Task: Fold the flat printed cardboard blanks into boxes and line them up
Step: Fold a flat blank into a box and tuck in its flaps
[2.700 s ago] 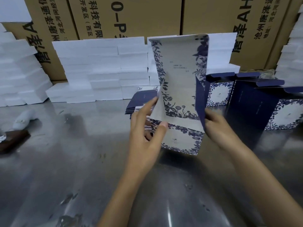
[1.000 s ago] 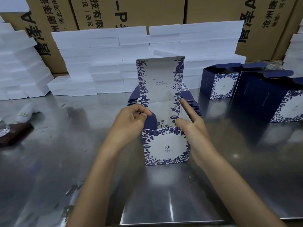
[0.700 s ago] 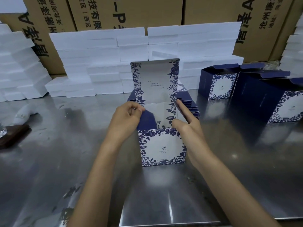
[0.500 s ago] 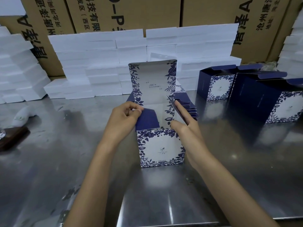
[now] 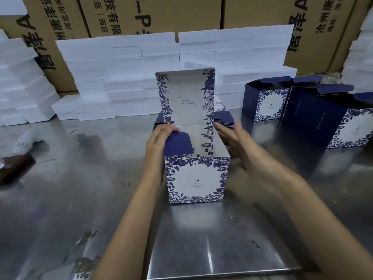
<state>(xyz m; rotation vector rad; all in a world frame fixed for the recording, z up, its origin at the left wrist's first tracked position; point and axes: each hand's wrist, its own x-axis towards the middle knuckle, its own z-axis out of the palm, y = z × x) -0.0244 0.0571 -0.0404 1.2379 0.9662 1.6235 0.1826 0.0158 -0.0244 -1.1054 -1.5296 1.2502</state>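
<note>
A blue-and-white floral box (image 5: 196, 178) stands upright on the steel table (image 5: 80, 199) in the middle, its lid raised at the back. My left hand (image 5: 158, 142) grips the box's left side and presses a navy side flap (image 5: 178, 143) inward over the opening. My right hand (image 5: 240, 146) is flat and blurred beside the box's right wall, fingers apart, holding nothing. Behind the box lies a stack of flat navy blanks (image 5: 223, 119), partly hidden. Folded boxes (image 5: 266, 102) stand in a row at the right, the nearest one (image 5: 355, 128) at the frame edge.
White foam slabs (image 5: 121, 77) are stacked along the back and at both sides, in front of brown shipping cartons (image 5: 149, 15). A dark brown object (image 5: 14, 168) and a white cloth-like thing (image 5: 26, 140) lie at the left edge.
The blank went from being held up to standing as a box on the table. My left hand pushed the left flap in; my right hand came off the right flap and moved outward.
</note>
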